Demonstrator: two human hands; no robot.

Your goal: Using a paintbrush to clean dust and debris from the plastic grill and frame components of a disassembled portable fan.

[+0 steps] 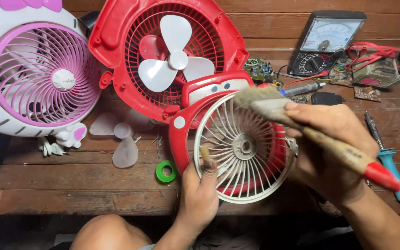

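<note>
Brushing: a person's right hand (329, 153) grips a wooden-handled paintbrush (302, 127) with a red handle tip, its pale bristles laid on the upper rim of a white fan grille (244, 148).
Left hand: the left hand (200, 190) is closed on the grille's lower left rim, thumb pressed over the spokes, holding it tilted up toward the camera.
Fan grille: round, white, with curved radial spokes and a small hub, fixed in a red car-shaped fan housing (186, 125) that is held above the near edge of the wooden worktop (70, 176).
Behind it: a red rear fan shell (167, 55) lies open on the worktop, a white three-blade propeller (172, 58) sitting in its middle.
Far left: a white and pink toy-styled desk fan (33, 74) lies on its back with its pink grille up.
Loose parts: a translucent three-blade propeller (121, 139) rests between the pink fan and the red housing; a green roll of tape (165, 171) lies just beside the left hand.
Right side: an analog multimeter (327, 41) stands against the wall with red leads, circuit boards (260, 69) nearby, and a blue-handled soldering iron (390, 162) lying near the right hand.
</note>
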